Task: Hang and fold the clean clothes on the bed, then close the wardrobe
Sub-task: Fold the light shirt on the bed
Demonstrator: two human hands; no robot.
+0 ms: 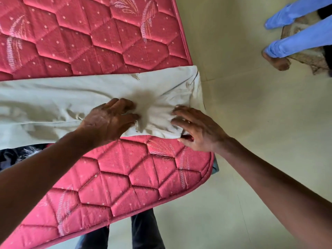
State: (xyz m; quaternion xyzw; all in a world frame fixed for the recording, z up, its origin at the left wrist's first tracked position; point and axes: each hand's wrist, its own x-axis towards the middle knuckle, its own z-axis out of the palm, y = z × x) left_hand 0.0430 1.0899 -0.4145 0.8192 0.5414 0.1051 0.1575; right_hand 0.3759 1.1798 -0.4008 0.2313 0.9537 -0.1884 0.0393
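A pale beige garment (93, 90), probably trousers, lies stretched flat across the red quilted mattress (100, 38), its right end reaching the bed's edge. My left hand (109, 119) lies on the cloth near its right end with the fingers bent into the fabric. My right hand (194, 128) lies flat with spread fingers on the garment's lower right corner, the thumb by its hem. The cloth is bunched into wrinkles between the two hands. No wardrobe is in sight.
A dark patterned piece of clothing (19, 155) shows at the left edge under my left forearm. Another person's legs in blue trousers (294, 42) stand on a brown mat (312, 58) at the top right. A cream tiled floor (251, 108) lies right of the bed.
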